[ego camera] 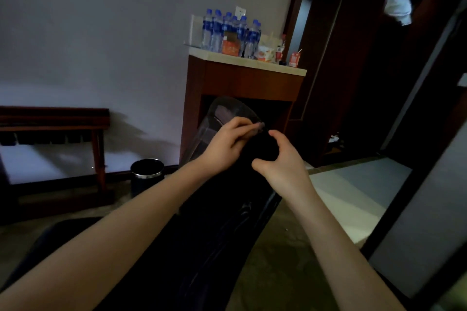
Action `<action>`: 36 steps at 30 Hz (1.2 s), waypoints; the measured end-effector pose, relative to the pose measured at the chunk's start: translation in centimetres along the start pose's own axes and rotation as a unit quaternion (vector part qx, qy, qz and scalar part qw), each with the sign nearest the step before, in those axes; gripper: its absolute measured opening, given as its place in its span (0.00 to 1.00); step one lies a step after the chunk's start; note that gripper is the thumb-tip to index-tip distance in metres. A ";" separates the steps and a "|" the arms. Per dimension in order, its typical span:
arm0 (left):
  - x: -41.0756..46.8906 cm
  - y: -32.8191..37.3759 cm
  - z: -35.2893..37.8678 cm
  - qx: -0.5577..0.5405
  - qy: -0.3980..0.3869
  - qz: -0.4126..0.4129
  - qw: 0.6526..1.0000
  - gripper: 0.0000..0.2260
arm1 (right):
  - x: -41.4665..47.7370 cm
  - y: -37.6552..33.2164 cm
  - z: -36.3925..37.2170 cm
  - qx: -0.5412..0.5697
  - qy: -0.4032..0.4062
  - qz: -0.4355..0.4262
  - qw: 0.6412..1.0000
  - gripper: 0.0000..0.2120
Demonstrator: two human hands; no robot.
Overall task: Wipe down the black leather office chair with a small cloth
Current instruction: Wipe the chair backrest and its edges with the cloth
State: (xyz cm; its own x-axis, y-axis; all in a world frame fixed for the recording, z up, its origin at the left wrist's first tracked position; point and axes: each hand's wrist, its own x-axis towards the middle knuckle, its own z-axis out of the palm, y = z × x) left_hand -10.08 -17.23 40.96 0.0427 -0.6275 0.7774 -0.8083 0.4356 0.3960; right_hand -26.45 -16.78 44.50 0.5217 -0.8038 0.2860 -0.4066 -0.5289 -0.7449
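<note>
In the middle of the dim room, right in front of the person, stands the black leather office chair (217, 242). Its glossy backrest runs up between both forearms, w/ the rounded top edge at the hands. At that edge sits a small greyish-dark cloth (260, 125), or what looks like one. Only a scrap shows & the rest is lost against the black leather.

Risk, as I judge it: the cloth is held by just a corner, so a firm stroke could pull it out of the pinch & drop it down the back. In this light a dark cloth on a dark chair also makes missed patches likely. If the chair rolls or tips, a hard push on the top edge could shove it toward the wooden cabinet w/ pale top (242, 83) just behind.

The left hand (226, 145) has fingers curled in, thumb & forefinger pinching the cloth scrap at the chair top. The right hand (281, 164) makes an open C, thumb apart from bent fingers, set against the backrest. Can't tell if it grips anything, too dark.

Further out there are blue-labelled plastic water bottles (227, 30) on the cabinet & a black cylindrical bin w/ metal rim (147, 171) on the floor, left.
</note>
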 end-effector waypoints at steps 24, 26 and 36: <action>-9.2 3.7 -6.4 -0.172 -0.044 -0.241 0.954 0.07 | -5.1 -3.4 -1.9 -0.167 -0.046 -0.021 0.985 0.34; -8.1 3.7 -6.7 -0.211 0.013 -0.263 0.941 0.03 | -5.8 -4.1 -2.5 -0.250 -0.059 -0.041 0.966 0.32; -1.2 1.7 -5.6 -0.018 0.168 -0.308 0.936 0.13 | -1.0 -5.8 -2.8 -0.170 -0.045 -0.057 0.983 0.20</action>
State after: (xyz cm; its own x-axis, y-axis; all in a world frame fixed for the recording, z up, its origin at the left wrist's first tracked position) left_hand -8.27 -12.11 43.41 0.6808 -0.5319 0.5035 -0.5497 0.0833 0.8312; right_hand -26.78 -13.68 50.21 0.6364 -0.7147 0.2901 -0.5608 -0.6869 -0.4622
